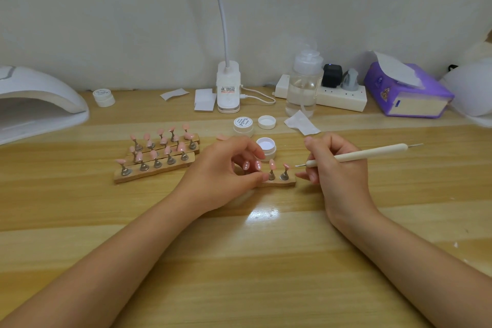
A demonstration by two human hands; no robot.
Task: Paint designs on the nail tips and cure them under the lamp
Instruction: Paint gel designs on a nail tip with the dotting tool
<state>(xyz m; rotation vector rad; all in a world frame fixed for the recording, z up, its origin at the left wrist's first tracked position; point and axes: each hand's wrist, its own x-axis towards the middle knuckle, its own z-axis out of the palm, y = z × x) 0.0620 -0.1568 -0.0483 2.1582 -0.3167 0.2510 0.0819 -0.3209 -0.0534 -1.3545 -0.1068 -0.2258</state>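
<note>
Between your two hands, at the middle of the tabletop (266,261), sits the wooden holder (282,182) you are working on. Your left hand (223,176) curls its fingers round its near end to steady it; keep that hold low so the knuckles stay off the two nail tips (251,165) that already carry white dots. Your right hand (332,168) pinches the dotting pen (359,154), tip aimed at the plain pink tips. I would reload from the open white gel pot (266,148) just behind and touch down lightly. Three more holders (157,157) wait to the left, the curing lamp (40,104) at the far left. The lidded jar (243,125) bears script too small to read.
</note>
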